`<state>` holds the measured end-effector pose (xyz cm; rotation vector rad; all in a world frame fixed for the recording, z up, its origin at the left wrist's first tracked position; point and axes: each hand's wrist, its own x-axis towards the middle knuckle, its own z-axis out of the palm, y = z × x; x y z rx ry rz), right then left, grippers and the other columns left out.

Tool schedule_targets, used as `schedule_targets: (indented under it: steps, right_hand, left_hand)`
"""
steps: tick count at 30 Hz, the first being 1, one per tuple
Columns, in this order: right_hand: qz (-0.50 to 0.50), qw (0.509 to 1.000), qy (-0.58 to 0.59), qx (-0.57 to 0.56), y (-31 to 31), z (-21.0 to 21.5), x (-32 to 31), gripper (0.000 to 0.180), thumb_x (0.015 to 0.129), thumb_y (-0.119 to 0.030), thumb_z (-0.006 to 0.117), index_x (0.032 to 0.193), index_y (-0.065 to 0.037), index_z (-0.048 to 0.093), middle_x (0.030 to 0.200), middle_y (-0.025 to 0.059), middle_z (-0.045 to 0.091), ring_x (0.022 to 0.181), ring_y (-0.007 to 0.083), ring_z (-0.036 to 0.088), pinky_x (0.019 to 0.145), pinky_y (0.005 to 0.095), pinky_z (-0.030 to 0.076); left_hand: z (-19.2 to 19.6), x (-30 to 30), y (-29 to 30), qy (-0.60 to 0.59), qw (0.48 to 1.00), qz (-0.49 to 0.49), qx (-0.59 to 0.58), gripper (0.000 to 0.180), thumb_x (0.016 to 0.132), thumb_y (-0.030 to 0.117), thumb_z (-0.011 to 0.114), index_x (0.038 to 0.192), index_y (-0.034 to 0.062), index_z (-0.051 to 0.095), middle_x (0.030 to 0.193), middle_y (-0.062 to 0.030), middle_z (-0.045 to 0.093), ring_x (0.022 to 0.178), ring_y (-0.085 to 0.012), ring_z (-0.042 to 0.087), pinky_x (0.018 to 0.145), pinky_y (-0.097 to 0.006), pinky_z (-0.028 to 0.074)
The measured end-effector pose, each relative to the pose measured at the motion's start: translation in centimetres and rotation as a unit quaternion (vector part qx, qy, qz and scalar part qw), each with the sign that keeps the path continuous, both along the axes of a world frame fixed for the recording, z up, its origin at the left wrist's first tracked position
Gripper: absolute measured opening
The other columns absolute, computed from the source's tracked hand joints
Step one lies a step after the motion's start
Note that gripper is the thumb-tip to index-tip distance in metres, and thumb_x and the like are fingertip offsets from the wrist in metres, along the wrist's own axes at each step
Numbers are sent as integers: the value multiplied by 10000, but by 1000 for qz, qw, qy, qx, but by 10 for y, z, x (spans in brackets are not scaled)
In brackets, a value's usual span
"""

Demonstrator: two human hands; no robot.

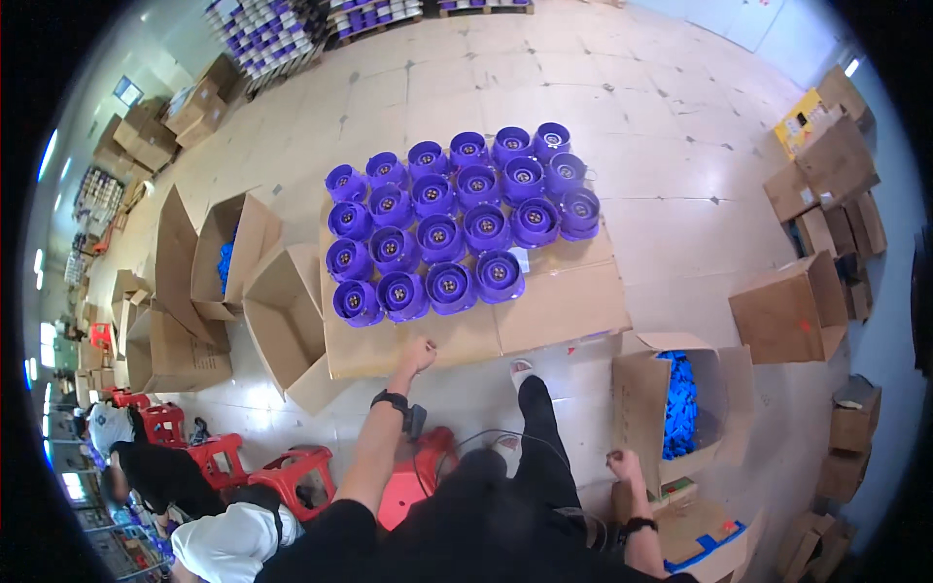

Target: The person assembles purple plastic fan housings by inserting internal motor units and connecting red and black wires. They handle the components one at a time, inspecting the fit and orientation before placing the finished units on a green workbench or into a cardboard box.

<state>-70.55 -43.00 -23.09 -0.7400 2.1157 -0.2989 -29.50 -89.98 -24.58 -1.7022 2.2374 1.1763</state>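
Observation:
My left hand [419, 356] is closed with its fingers curled, over the near edge of a flat cardboard sheet [554, 311]. Several purple round housings [438, 234] stand on that sheet in rows, each with an open top and small metallic parts inside. The hand is apart from the nearest row. To the right, my right hand [625, 463] is also closed, beside an open carton [641, 408] holding many small blue pieces [679, 406]. Whether either hand holds anything small is hidden by the fingers. Both wrists wear dark bands.
Open cartons [287, 311] stand left of the sheet. Red stools [301, 481] and seated people [228, 544] are at lower left, and a red stool [408, 491] is close beside me. More boxes [792, 311] line the right wall. Loaded pallets [262, 39] stand far back.

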Motion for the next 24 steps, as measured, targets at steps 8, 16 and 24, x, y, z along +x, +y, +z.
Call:
schedule_targets:
  steps: [8,16,24]
  right_hand:
    - [290,890,83,-342,-408,19,18,554,760,-104,708,1280,-34,532,1297,208,534,1192,390,522,1004,467,438]
    - [481,764,261,-342,-616,-15,68,351,769,-90,611,1105,10,621,1082,168,633,1102,308,584,1067,468,368]
    - [552,755,248,-254,-637,-36,74,126,755,-97,657,880,-92,678,900,92,688,901,234,663,962,410,405]
  left_hand:
    - [49,-78,-109,-15,935,-63,-349,669,699,139,734,1314,39,489,1324,-170,514,1250,-350,466,992,-462,419]
    - [10,-106,-190,-142,937,-172,-269,684,626,140,788,1251,49,525,1134,-128,618,1173,-317,525,910,-460,462]
    - [-7,-118,-214,-179,963,-145,-139,466,715,56,707,1161,135,598,836,-135,709,808,-339,703,699,-466,560]
